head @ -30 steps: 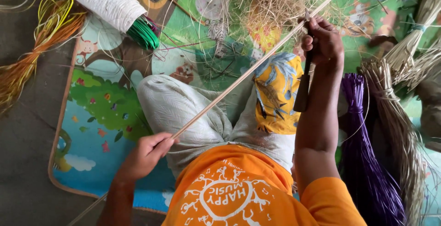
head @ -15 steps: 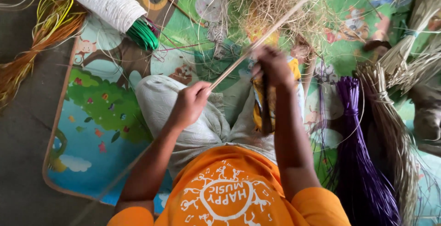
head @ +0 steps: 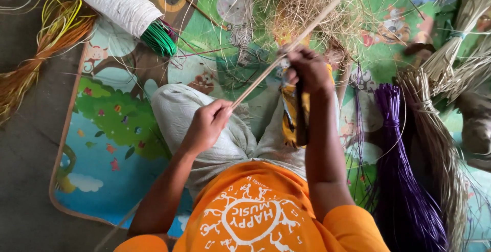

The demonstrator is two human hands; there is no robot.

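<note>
Pale thin cane strip (head: 286, 52) (slanted, taut)

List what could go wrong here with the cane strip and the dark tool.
1. The right hand holds a dark blade-like tool over the lap; a slip might cut the leg.
2. The left hand pinches the cane strip near its end, so it might slip free.
3. Loose shavings could snag the strip.

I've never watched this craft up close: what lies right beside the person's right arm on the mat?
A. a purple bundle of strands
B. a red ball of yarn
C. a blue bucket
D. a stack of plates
A: the purple bundle of strands lies on the mat just outside the right arm.
</note>
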